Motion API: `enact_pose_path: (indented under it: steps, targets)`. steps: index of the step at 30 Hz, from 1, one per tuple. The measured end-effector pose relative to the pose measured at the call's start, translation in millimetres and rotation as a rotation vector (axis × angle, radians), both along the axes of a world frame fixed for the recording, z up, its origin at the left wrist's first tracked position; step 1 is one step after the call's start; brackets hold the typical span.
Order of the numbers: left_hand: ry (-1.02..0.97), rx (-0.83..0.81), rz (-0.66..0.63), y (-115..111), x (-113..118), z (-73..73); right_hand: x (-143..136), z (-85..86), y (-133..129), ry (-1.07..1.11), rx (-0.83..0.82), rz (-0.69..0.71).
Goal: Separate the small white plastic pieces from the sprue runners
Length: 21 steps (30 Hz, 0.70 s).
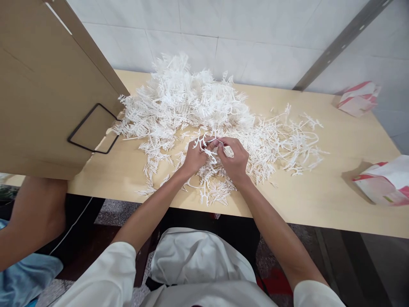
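Note:
Between my two hands is a white branched plastic piece (200, 141), like a moulding sprue with short curved arms. My left hand (196, 157) is closed on it, thumb and fingers pinched near its middle. My right hand (234, 157) pinches at the same spot from the other side, fingertips almost touching the left ones; what exactly lies between them is too small to make out. A tall heap of similar white pieces (188, 98) rises just beyond my hands. Many small loose white sticks (260, 147) lie around and beneath them.
A large brown cardboard panel (57, 94) stands on the left, with a black wire frame (92, 128) at its lower edge. Another person's arm (38, 213) shows below it. Two red-and-white paper packets (359, 98) sit on the right of the table (319, 200). A tiled wall closes the back.

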<state>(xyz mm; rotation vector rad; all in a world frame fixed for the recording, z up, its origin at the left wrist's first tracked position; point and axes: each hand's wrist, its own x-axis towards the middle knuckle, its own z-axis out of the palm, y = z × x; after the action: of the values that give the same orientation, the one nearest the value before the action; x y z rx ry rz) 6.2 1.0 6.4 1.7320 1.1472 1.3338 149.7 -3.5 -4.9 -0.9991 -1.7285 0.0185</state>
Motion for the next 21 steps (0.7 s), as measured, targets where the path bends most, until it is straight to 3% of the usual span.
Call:
enact_pose_path:
  steps: [7,18,21]
  targets:
    - [0.113,0.133,0.026,5,-1,-10.5,-1,0.5,0,-0.037,0.128,-0.093]
    - [0.237,0.07,0.004,3,0,-8.0,2,-7.9,4,0.118,-0.235,-0.022]
    - [0.25,0.041,0.02,4,-1,-9.0,7,-5.8,6,0.264,-0.322,0.003]
